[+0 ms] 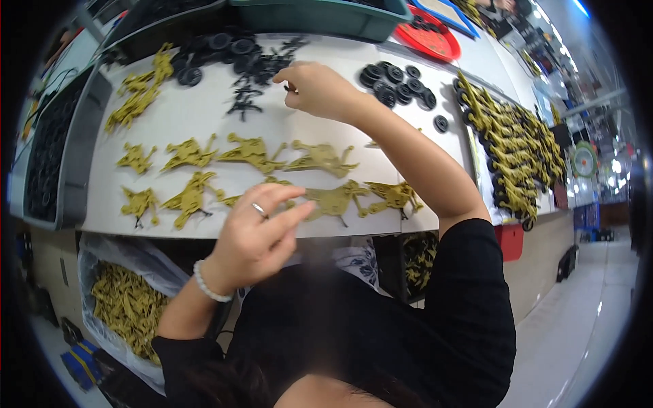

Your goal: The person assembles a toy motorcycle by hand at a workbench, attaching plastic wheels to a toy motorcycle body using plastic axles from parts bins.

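Near the front edge of the white table, my left hand (252, 234) reaches over a row of olive-yellow plastic parts. Its fingers are stretched and apart, with the fingertips beside a yellow part (331, 202); whether they touch it I cannot tell. Small black pins stick out below several parts of this front row. A second row of yellow parts (250, 154) lies just behind. Farther back, my right hand (320, 88) is closed in a pinch on a small black piece (290, 87), at the right side of a loose pile of thin black parts (246, 95).
Black wheels lie in a right group (398, 83) and a back-left heap (221, 47). Finished-looking yellow pieces with wheels (510, 146) fill the right side. A grey bin (87, 146), green bin (320, 22) and red tray (445, 44) border the table; a bag of yellow parts (129, 306) stands below.
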`<action>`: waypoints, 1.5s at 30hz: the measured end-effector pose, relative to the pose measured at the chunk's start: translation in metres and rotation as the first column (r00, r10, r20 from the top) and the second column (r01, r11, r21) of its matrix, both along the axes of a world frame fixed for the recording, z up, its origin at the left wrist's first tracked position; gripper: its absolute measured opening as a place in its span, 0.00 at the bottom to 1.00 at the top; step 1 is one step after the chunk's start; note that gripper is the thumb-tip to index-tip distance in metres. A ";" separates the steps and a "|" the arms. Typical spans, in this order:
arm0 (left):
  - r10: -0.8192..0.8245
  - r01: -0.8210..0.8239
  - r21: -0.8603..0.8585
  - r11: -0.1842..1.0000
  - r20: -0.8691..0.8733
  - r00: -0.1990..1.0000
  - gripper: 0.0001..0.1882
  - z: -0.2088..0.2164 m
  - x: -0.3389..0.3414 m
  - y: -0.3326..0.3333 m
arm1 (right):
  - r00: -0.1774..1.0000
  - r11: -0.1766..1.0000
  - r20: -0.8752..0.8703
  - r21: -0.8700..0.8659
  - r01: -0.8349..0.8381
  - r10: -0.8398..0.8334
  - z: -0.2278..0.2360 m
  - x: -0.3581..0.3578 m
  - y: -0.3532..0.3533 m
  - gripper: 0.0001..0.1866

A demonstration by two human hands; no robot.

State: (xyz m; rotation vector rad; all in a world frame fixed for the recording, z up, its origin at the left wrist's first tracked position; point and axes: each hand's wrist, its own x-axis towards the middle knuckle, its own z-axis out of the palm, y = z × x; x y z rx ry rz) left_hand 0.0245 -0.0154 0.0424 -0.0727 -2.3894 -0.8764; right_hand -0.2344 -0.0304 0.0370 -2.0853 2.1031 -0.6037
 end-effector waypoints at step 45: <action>-0.117 0.200 -0.340 0.919 0.247 0.962 0.14 -0.032 -0.120 0.075 | 0.967 0.997 0.253 0.078 -0.028 0.008 -0.007 -0.053 0.235 0.05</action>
